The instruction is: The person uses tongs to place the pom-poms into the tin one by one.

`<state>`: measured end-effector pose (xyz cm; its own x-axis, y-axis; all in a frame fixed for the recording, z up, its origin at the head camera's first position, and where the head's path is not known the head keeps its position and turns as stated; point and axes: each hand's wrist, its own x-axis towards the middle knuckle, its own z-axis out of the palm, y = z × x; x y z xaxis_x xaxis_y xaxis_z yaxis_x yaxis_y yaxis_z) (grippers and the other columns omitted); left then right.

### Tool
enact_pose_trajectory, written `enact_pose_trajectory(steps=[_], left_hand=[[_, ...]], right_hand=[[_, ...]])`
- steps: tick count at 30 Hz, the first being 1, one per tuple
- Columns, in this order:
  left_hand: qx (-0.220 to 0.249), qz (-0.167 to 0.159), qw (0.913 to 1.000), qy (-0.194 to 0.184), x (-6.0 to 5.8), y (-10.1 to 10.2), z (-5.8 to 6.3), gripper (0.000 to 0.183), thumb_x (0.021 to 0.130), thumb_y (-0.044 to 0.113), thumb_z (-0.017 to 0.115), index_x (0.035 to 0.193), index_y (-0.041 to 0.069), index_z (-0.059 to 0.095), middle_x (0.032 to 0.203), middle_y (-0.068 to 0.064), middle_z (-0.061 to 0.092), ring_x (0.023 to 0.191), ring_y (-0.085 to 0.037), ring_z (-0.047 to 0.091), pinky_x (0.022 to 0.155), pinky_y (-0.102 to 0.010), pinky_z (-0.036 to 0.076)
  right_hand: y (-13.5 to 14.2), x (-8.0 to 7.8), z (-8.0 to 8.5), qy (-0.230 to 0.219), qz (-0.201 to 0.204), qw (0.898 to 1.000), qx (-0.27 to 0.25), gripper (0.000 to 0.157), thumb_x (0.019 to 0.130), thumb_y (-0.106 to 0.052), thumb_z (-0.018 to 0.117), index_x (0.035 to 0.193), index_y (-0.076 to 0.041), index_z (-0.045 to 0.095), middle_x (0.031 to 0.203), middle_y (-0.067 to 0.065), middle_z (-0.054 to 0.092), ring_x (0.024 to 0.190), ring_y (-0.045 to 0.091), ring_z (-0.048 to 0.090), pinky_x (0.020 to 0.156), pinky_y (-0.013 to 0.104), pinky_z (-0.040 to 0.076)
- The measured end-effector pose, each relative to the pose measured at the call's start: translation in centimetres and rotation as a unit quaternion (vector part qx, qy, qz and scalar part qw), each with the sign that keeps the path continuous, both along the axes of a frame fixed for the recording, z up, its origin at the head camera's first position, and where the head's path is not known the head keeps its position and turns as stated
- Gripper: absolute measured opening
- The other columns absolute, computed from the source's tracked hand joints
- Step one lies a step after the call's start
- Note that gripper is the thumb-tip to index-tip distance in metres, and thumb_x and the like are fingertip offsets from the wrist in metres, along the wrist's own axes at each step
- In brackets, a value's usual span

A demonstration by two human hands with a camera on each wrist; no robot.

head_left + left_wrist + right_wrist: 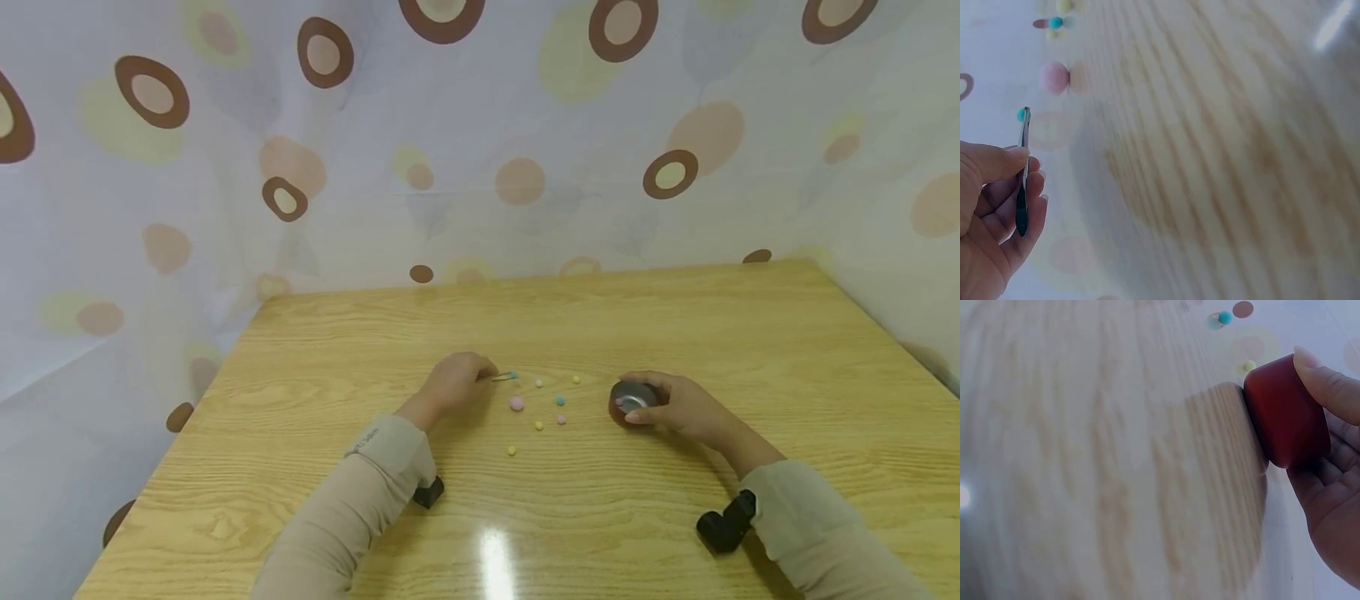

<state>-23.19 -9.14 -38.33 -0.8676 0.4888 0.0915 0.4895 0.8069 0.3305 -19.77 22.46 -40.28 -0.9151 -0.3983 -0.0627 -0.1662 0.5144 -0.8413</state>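
Observation:
My left hand (459, 383) pinches metal tweezers (1024, 140) with a dark end between thumb and fingers. At the tweezer tips is a small teal ball (514, 375). My right hand (686, 408) grips a small bowl (1288, 412), red outside and silvery inside, thumb on the near rim and fingers round the far side. Inside the bowl, a little pink ball (619, 402) shows near the left wall. Between the hands lie a larger pink ball (517, 403), a white ball (538, 383), another teal ball (560, 401) and a smaller pink ball (562, 420).
Yellow balls also lie on the wooden table (600, 517): one at the back (576, 379), one in the middle (538, 426) and one nearer the front (512, 451). A patterned cloth (465, 225) hangs behind the table and along its sides.

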Motion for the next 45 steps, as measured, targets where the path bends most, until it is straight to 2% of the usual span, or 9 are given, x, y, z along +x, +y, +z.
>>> enact_pose_trajectory(steps=[13, 31, 39, 45], left_hand=[[0.015, -0.028, 0.9993, -0.017, 0.5, 1.7, 0.6, 0.017, 0.084, 0.011, 0.055, 0.098, 0.007, 0.064, 0.092, -0.002, 0.062, 0.084, -0.013, 0.056, 0.074, -0.023, 0.045], [0.042, -0.038, 0.9972, -0.048, 1.0, 4.3, 1.2, 0.021, 0.085, 0.012, 0.054, 0.104, 0.007, 0.061, 0.097, -0.002, 0.061, 0.083, -0.009, 0.056, 0.072, -0.018, 0.044], [0.03, -0.052, 0.9979, -0.026, 1.3, 5.6, 1.4, 0.019, 0.085, 0.013, 0.054, 0.102, 0.009, 0.063, 0.099, -0.001, 0.061, 0.086, -0.009, 0.056, 0.073, -0.017, 0.043], [0.029, -0.063, 0.9972, -0.028, 1.3, 6.5, 1.4, 0.019, 0.085, 0.014, 0.054, 0.102, 0.01, 0.063, 0.095, 0.002, 0.061, 0.083, -0.007, 0.055, 0.07, -0.015, 0.043]], right_hand=[[0.1, -0.2, -0.1, -0.005, -0.004, 1.0, 0.004, 0.067, 0.074, -0.028, 0.067, 0.127, 0.002, 0.038, 0.122, 0.025, 0.041, 0.106, 0.034, 0.043, 0.083, 0.042, 0.038], [0.2, -0.5, 0.1, 0.0, 0.0, 1.0, 0.005, 0.07, 0.072, -0.031, 0.068, 0.126, 0.001, 0.04, 0.123, 0.024, 0.041, 0.106, 0.035, 0.043, 0.083, 0.042, 0.038], [0.2, -0.5, 0.1, 0.003, 0.0, 1.0, 0.008, 0.069, 0.072, -0.031, 0.068, 0.126, 0.002, 0.039, 0.123, 0.026, 0.04, 0.107, 0.036, 0.042, 0.085, 0.046, 0.037], [0.3, -0.6, -0.1, 0.001, -0.004, 1.0, 0.011, 0.071, 0.071, -0.033, 0.069, 0.126, 0.001, 0.04, 0.124, 0.025, 0.04, 0.108, 0.036, 0.041, 0.086, 0.047, 0.035]])
